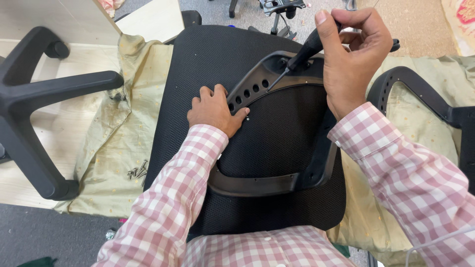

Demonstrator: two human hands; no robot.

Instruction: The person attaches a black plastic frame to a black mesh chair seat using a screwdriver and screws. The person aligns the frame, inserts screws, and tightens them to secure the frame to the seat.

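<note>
A black plastic chair-back frame (267, 185) with mesh lies on top of a black mesh seat cushion (217, 54). My left hand (215, 110) presses flat on the frame's left rim, beside a row of round holes. My right hand (352, 54) grips a black-handled screwdriver (299, 54), its thin tip angled down-left onto the upper rim of the frame (271, 86). Both sleeves are pink-and-white check.
A beige cloth (118, 148) covers the floor under the cushion, with several loose screws (138, 172) on it at the left. A black star-shaped chair base (29, 99) lies at far left. A black armrest (420, 94) lies at the right. Wooden panels stand at upper left.
</note>
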